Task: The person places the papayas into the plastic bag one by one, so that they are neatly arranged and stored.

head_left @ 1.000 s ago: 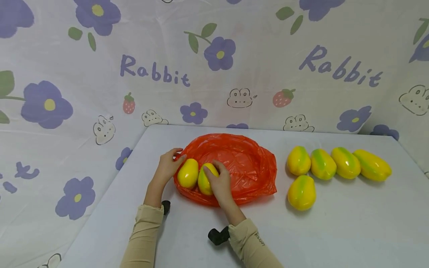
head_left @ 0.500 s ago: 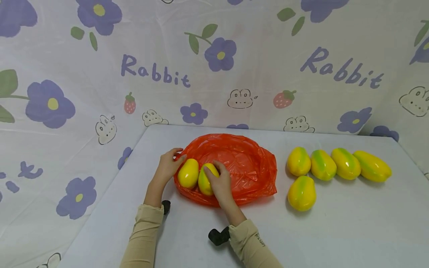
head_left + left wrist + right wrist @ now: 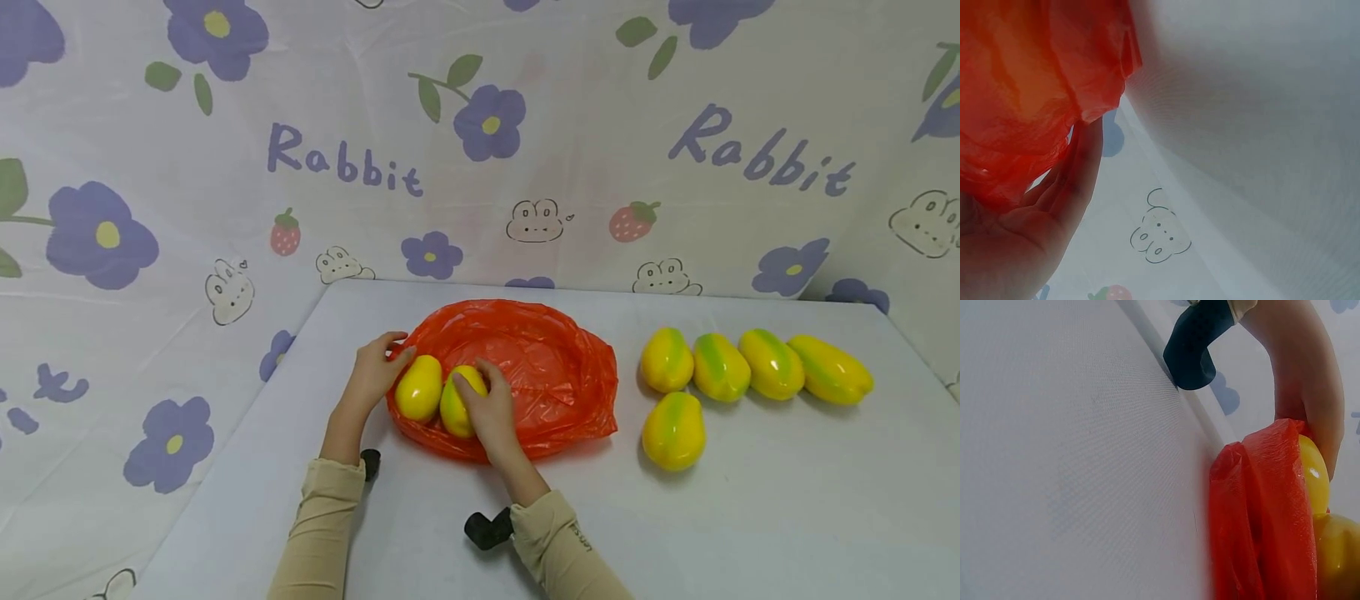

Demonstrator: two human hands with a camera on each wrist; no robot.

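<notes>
- The red plastic bag [image 3: 536, 385] lies spread on the white counter [image 3: 772, 508]; its mouth faces upward, its rim rolled back and creased.
- The right hand [image 3: 498, 407] reaches in over the bag's near rim; its fingers are part-curled, about as far open as the fruit is wide, and grip the held papaya [image 3: 456, 408]; that fruit, yellow with some green, is inside the bag near its front rim, left of its middle.
- The left hand [image 3: 372, 373] is at the bag's left rim; its thumb lies on the inner side and its other fingers on the outer side, slightly parted, with the bag's film between them; the left wrist view is dim and close, so how firm this hold is cannot fairly be told.
- The left papaya [image 3: 419, 390] sits inside the bag at its left end, just beside the held papaya and near the left thumb.
- Right of the bag, apart from it, is a row of four papayas [image 3: 771, 364], green-striped and close together; the lone papaya [image 3: 673, 432], also right of the bag, lies just in front of the row's nearest fruit.
- Behind the bag hangs the rabbit-and-flower backdrop [image 3: 577, 125]; in front of it are the beige sleeves [image 3: 558, 542].
</notes>
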